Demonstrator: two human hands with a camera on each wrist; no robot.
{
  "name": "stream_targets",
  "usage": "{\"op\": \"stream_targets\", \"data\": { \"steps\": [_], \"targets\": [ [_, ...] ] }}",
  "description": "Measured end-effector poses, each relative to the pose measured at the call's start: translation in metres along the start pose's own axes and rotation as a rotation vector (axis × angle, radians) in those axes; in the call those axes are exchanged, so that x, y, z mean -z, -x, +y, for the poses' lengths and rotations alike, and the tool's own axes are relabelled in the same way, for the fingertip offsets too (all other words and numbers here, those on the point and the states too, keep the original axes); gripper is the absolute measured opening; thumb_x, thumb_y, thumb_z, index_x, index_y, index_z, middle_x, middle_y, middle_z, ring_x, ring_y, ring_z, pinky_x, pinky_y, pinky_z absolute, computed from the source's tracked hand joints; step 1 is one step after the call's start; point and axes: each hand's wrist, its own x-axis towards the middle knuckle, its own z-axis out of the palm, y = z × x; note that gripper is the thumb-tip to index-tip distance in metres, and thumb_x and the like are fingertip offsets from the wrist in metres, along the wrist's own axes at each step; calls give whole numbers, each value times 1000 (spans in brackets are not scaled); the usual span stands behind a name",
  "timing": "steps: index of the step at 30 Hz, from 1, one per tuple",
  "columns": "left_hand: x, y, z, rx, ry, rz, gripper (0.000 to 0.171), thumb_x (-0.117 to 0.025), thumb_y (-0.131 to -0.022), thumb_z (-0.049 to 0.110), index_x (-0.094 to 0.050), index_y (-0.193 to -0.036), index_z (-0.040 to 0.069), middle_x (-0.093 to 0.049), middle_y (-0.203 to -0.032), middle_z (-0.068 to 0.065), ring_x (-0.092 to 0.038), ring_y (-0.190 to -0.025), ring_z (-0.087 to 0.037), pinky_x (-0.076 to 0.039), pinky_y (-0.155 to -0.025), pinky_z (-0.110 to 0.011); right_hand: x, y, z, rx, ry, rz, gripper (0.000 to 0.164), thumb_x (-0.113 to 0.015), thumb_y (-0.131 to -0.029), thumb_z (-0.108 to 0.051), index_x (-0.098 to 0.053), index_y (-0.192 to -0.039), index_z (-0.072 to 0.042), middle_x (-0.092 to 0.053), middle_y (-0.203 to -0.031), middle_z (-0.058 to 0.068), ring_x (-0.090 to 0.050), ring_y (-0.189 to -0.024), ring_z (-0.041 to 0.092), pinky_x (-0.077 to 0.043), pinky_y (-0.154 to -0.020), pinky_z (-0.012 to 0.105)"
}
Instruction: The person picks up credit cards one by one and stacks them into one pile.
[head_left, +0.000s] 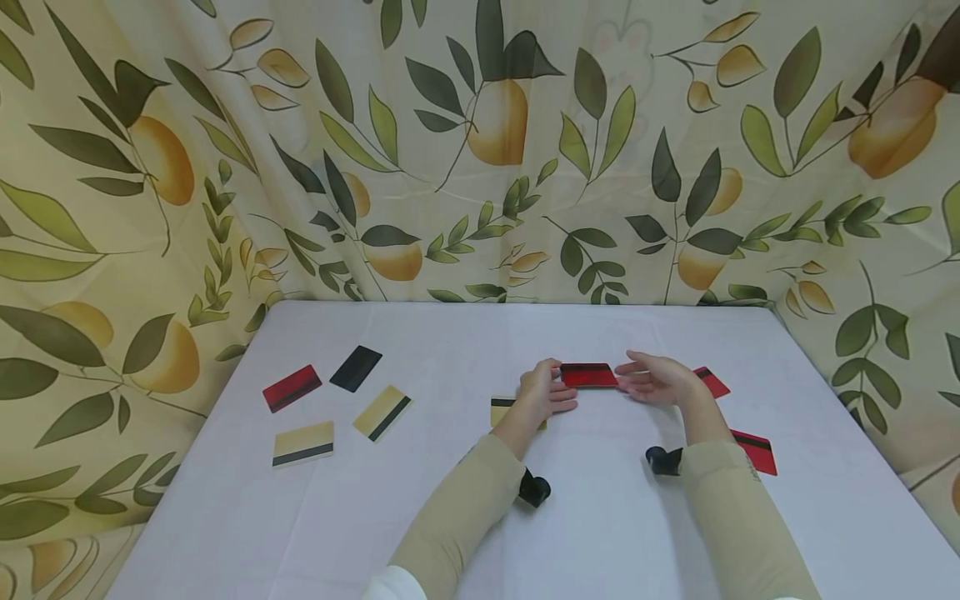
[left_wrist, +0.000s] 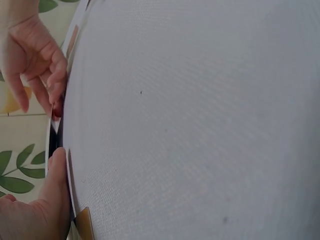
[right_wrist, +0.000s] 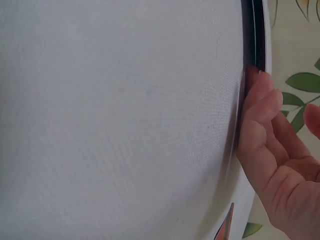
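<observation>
Cards (head_left: 590, 380): four red, three gold (head_left: 382, 412), one black (head_left: 356, 368).

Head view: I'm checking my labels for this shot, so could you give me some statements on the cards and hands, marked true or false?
1. The left hand is at the left end of the central red card, the right hand at its right end. True.
2. The black card lies on the right side of the table. False: it lies on the left side.
3. A gold card is partly hidden by the left wrist. True.
4. A gold card lies beside the right sleeve. False: it is a red card.
5. The central red card has a dark stripe. True.
</observation>
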Motion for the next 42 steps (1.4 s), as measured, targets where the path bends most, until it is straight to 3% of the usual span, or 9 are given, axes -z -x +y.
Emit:
{"op": "stream_targets", "data": {
  "steps": [8, 15, 18, 23, 32, 42],
  "targets": [
    [0, -1, 0, 39, 4, -12, 36, -55, -85, 17, -54, -113, -6, -60, -103, -28, -64, -90, -38, -52, -77, -50, -1, 1, 3, 4, 47, -13, 60, -38, -97, -38, -28, -140, 3, -66, -89, 4, -65, -85, 15, -51, -78, 21],
    [2, 0, -2, 40, 0, -37, 40, -60, -84, 12, -51, -119, -5, -60, -106, -29, -63, -92, -36, -53, -77, -48, -3, 1, 8, -25, -117, 13, 58, -46, -96, -27, -23, -144, -4, -68, -84, 5, -66, -83, 18, -52, -84, 29],
    [3, 0, -2, 41, 1, -51, 42, -60, -85, 10, -48, -122, -5, -61, -102, -28, -63, -94, -36, -53, -78, -47, -4, 0, 11, -24, -126, 2, 55, -47, -96, -24, -27, -142, -4, -68, -83, 6, -66, -81, 18, -53, -82, 30],
    [5, -2, -3, 17, 14, -32, 42, -61, -83, 6, -51, -123, -3, -64, -95, -26, -64, -91, -36, -54, -75, -45, -10, 2, 13, 5, -131, 18, 45, -54, -93, -23, -45, -133, -5, -68, -84, 5, -67, -82, 19, -53, -81, 32],
    [12, -2, 0, -39, 15, -22, 40, -59, -82, -2, -56, -122, 0, -66, -91, -23, -65, -86, -36, -55, -72, -44, -24, 9, 9, 45, -97, 56, 61, -56, -91, -25, -29, -142, -5, -69, -79, 0, -68, -78, 16, -54, -75, 27],
    [28, 1, 9, -62, -52, -47, 42, -59, -84, 1, -55, -125, 3, -67, -96, -19, -66, -85, -32, -55, -72, -41, -43, 14, 11, 89, -119, 38, 60, -57, -91, -18, -29, -142, -4, -69, -79, 0, -68, -75, 15, -55, -71, 26]
  ]
}}
